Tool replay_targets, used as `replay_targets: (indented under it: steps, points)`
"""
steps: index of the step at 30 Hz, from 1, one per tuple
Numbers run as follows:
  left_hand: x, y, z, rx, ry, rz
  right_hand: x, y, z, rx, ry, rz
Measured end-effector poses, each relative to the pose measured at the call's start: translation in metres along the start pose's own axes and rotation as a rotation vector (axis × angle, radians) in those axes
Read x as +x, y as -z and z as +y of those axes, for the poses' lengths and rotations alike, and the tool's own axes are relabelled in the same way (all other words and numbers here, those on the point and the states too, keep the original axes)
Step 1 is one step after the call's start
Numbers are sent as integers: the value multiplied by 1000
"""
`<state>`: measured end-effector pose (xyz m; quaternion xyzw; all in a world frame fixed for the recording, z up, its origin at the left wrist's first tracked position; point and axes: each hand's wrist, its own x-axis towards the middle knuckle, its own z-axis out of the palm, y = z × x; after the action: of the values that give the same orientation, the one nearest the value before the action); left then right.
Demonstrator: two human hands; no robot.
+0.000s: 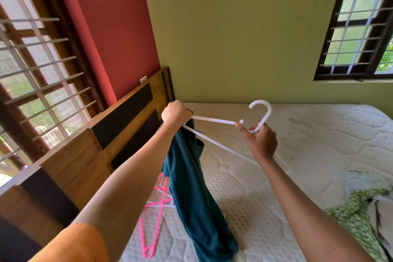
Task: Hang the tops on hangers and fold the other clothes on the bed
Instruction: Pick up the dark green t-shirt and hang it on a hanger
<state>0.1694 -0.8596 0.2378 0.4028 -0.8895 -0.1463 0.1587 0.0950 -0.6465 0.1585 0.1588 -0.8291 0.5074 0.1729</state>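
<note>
Above the bed (297, 144) near its headboard edge, the left hand (176, 112) grips the teal top (191, 187) against the white hanger's (214, 121) end while the right hand (262, 140) holds its hook; best to keep the hanger level and ease the shoulder fully over.

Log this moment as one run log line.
left hand grips teal top, hanger end | right hand holds white hanger neck
</note>
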Motion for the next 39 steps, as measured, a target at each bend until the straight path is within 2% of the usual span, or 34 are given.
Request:
replay_targets:
  steps: [3, 7, 9, 14, 18, 24, 30, 33, 36, 38, 39]
  points:
    - [4, 8, -2, 31, -133, 29, 4, 8, 6, -28, 24, 35]
    - [5, 10, -1, 50, -416, -92, 3, 8, 6, -7, 45, 54]
    - [1, 6, 8, 50, -502, -112, 3, 5, -1, 2, 41, 38]
    - [-7, 3, 25, 68, -567, -49, 15, 9, -7, 84, -4, 29]
    - [-9, 13, 13, -273, -641, 46, 27, 22, 0, 154, -87, 47]
    - [-13, 10, 27, -191, -640, -18, 27, 19, -9, 152, -67, -27]
    - [-30, 4, 64, -106, -705, -75, 31, 3, -41, 148, 3, -171]
    - [-27, 13, 67, -57, -735, -64, 35, 3, -45, 173, -32, -168]
    - [-36, 14, 65, 40, -838, -28, 41, 6, -42, 266, -79, -163]
    - [-41, 6, 63, 95, -862, -67, 39, 3, -43, 300, -54, -165]
    - [-41, 4, 61, 92, -841, -75, 36, 0, -43, 294, -9, -113]
